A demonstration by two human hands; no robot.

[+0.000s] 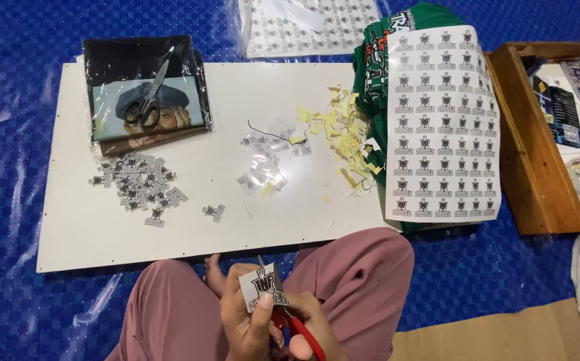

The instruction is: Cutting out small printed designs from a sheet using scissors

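Midway through trimming: left hand (pixel 246 321) pinches a black-and-white logo sticker (pixel 261 287) over the lap; right hand (pixel 303 327) grips red-handled scissors (pixel 296 324). Next cut must follow the printed outline closely.

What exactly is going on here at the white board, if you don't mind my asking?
A person sits cross-legged on blue plastic sheeting. The left hand pinches a small black-and-white printed sticker, while the right hand works red-handled scissors along its edge. On the white rectangular board lie a pile of cut-out stickers, yellow paper trimmings and a grey pair of scissors on a wrapped black garment. An uncut sticker sheet rests to the right.
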